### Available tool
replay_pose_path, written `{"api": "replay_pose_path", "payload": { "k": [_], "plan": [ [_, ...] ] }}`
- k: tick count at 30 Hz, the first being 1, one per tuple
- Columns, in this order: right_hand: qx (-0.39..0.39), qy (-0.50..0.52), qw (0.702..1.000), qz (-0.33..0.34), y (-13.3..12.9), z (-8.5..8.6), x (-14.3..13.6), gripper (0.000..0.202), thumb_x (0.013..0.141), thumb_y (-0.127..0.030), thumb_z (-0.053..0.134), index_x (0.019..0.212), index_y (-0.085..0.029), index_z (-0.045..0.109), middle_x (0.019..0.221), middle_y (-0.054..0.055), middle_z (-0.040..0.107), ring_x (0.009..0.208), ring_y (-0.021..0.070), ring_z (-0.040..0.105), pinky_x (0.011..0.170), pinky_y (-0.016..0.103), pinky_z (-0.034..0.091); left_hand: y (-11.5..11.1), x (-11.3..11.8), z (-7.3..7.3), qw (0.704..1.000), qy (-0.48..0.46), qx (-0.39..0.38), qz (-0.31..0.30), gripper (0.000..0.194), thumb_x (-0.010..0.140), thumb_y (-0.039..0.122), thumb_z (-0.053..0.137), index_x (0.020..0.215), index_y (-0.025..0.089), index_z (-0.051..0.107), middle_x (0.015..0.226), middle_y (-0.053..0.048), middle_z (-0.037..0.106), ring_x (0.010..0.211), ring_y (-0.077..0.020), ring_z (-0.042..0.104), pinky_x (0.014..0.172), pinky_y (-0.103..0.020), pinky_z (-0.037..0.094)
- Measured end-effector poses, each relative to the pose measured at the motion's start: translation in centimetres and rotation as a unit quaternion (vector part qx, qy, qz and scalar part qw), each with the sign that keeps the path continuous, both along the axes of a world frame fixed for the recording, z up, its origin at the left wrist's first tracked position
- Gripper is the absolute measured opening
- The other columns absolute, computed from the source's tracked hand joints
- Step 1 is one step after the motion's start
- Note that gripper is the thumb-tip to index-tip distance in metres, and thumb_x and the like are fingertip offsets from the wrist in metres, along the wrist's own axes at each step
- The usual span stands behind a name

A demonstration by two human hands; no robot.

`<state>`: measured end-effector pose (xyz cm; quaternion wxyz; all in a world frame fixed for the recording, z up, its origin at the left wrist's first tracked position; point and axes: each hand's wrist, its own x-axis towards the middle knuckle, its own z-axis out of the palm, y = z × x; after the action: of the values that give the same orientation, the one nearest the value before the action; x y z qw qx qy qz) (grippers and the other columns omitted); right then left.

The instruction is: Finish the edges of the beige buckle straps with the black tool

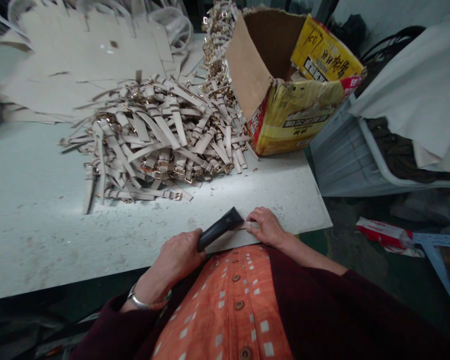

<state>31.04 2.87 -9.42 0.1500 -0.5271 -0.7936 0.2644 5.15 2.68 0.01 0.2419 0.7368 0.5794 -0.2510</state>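
My left hand (pixel 180 254) is wrapped round the handle of a black hand tool (pixel 219 229) with a wider, blunt head, shaped like a hair clipper; its exact kind is not clear. The tool slants up to the right over the table's front edge. Just right of its head, my right hand (pixel 266 227) pinches a small beige strap (pixel 252 225) low over the tabletop. Most of that strap is hidden by fingers and tool. Beyond both hands lies a big heap of beige buckle straps (pixel 165 135) with gold-coloured buckles.
An open yellow cardboard box (pixel 298 117) stands at the table's right end, beside the heap. Flat beige sheets (pixel 78 55) cover the back left of the pale table (pixel 33 225). On the right, a grey plastic bin (pixel 337 160) holds dark material and white cloth (pixel 423 95).
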Motion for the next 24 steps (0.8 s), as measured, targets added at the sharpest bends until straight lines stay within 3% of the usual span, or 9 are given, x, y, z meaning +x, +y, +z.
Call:
{"api": "replay_pose_path", "payload": {
  "k": [7, 16, 24],
  "plan": [
    [0.016, 0.009, 1.000, -0.018, -0.1, 0.3, -0.7, 0.013, 0.071, -0.017, 0.065, 0.081, -0.020, 0.057, 0.081, 0.001, 0.056, 0.079, 0.0160, 0.049, 0.072, 0.027, 0.033, -0.7, -3.1, 0.9, 0.999, 0.022, 0.002, 0.027, 0.029, 0.071, 0.032, 0.043, 0.095, 0.022, 0.054, 0.082, -0.006, 0.067, 0.075, -0.0207, 0.063, 0.061, -0.027, 0.041],
    [0.066, 0.047, 0.996, 0.047, -0.2, -0.3, -0.8, 0.011, 0.075, -0.011, 0.059, 0.083, -0.018, 0.059, 0.085, 0.005, 0.058, 0.085, 0.0179, 0.048, 0.076, 0.030, 0.033, -2.5, -2.8, 0.8, 0.999, 0.007, -0.028, 0.021, 0.029, 0.072, 0.029, 0.043, 0.098, 0.022, 0.054, 0.081, -0.006, 0.067, 0.076, -0.0197, 0.063, 0.062, -0.026, 0.040],
    [0.084, 0.058, 0.992, 0.080, -0.4, -0.7, -0.4, 0.008, 0.079, -0.014, 0.054, 0.081, -0.018, 0.061, 0.083, 0.006, 0.058, 0.084, 0.0188, 0.049, 0.075, 0.031, 0.036, -3.1, -1.7, 2.2, 0.998, -0.013, -0.054, 0.042, 0.027, 0.074, 0.030, 0.043, 0.097, 0.022, 0.054, 0.081, -0.006, 0.067, 0.075, -0.0194, 0.063, 0.063, -0.026, 0.041]
  ]
}}
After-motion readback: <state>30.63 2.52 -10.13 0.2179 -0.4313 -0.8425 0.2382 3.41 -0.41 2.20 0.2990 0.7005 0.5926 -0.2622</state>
